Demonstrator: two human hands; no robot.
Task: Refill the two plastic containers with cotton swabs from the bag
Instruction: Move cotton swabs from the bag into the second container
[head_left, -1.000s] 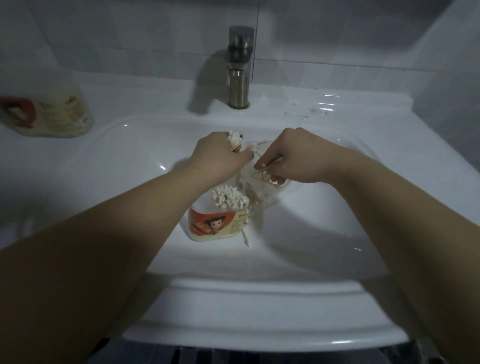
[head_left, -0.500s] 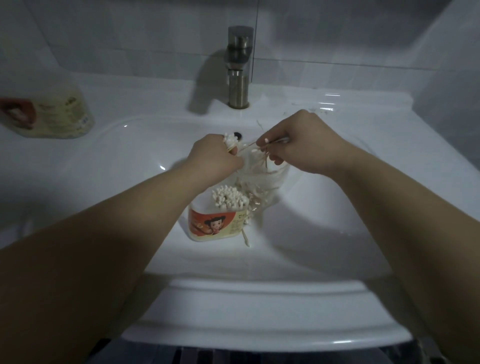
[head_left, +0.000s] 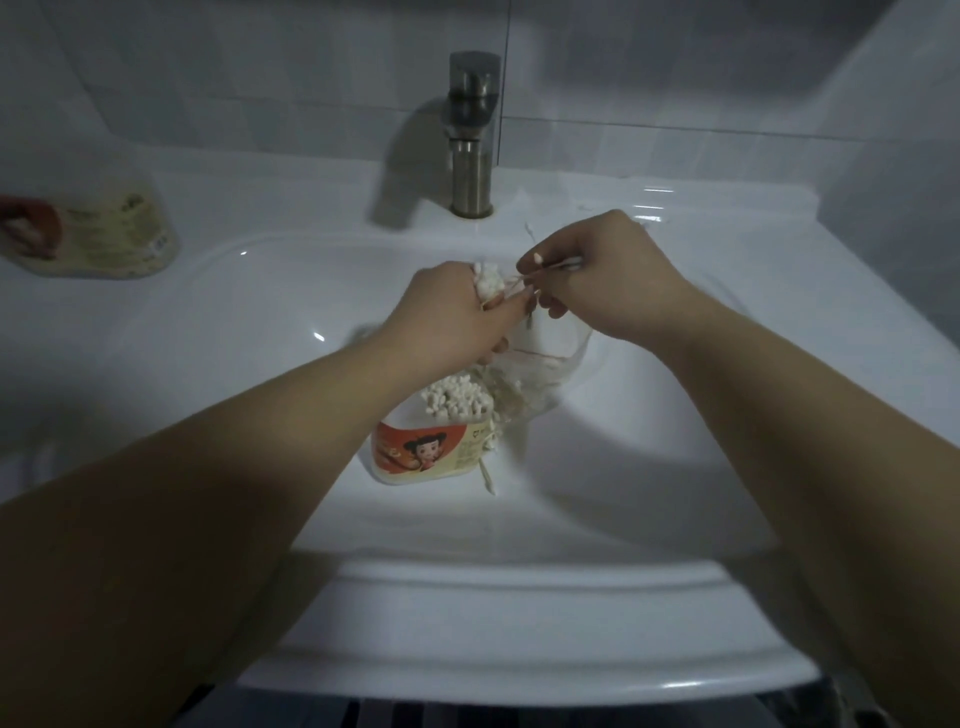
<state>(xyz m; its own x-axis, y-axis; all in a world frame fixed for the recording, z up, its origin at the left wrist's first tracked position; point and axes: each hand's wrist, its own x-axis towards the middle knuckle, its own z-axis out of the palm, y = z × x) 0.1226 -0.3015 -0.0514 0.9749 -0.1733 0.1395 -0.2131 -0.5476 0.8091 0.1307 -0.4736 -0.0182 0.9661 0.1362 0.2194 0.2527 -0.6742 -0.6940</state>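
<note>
A small clear plastic container with a red-and-cream cartoon label stands in the bowl of the white ceramic sink, a little nearer the person than the middle. Its open top is packed with white-tipped cotton swabs standing on end. A thin clear plastic bag slumps against the container's right side and rises behind it toward the hands; a few swabs show faintly through the film. One loose swab lies in the bowl just beside the container's lower right corner.

Above the container, the left hand has its grip curled round a small bundle of swabs, whose white tips stick out at the thumb side of the fist. The right hand is just beside it, nearly touching. Its grip pinches a single swab between thumb and forefinger, the shaft roughly level and one white tip pointing left toward the bundle. The right hand's other fingers are curled under; whether they also hold the bag's mouth I cannot tell.

The second container, a pale plastic tub with a red and cream label, sits on the white tabletop at the far left, well apart from the hands and too blurred to tell if it is open. A brushed-metal tap stands behind the bowl, before a wall of pale tiles.
</note>
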